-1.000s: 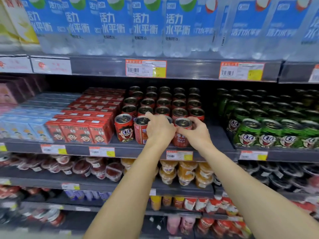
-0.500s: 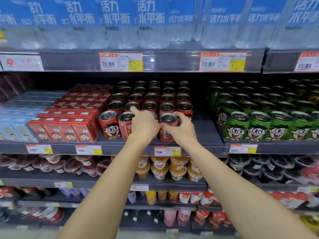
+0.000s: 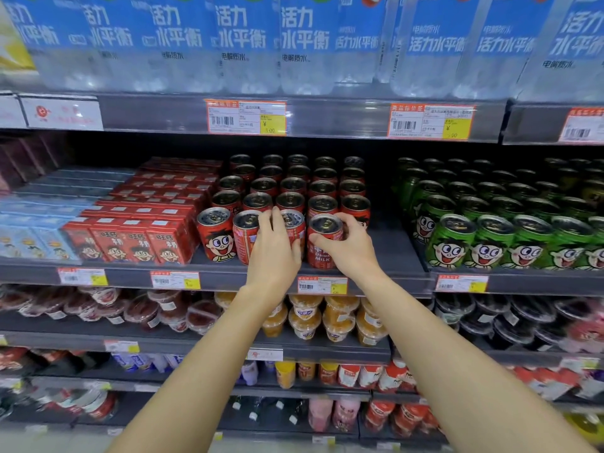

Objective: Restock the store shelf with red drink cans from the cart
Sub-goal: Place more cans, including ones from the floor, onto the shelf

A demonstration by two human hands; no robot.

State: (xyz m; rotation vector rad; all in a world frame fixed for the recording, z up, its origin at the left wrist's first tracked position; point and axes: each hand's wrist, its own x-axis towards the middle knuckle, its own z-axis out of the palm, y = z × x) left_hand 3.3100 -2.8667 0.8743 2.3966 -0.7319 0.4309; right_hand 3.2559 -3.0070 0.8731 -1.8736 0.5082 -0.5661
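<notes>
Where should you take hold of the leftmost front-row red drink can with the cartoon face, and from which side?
Take the upright red cartoon-face can round its upper wall, coming from the front. Red cartons stand close on its left and another red can on its right, so a grip from the open shelf edge looks easiest.

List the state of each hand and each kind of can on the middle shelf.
Left hand: fingers lie on two front red cans.
Right hand: grips a front red can, upright on the shelf.
Leftmost red can: upright, face forward, untouched.
Green cans: upright in rows, untouched.
</notes>
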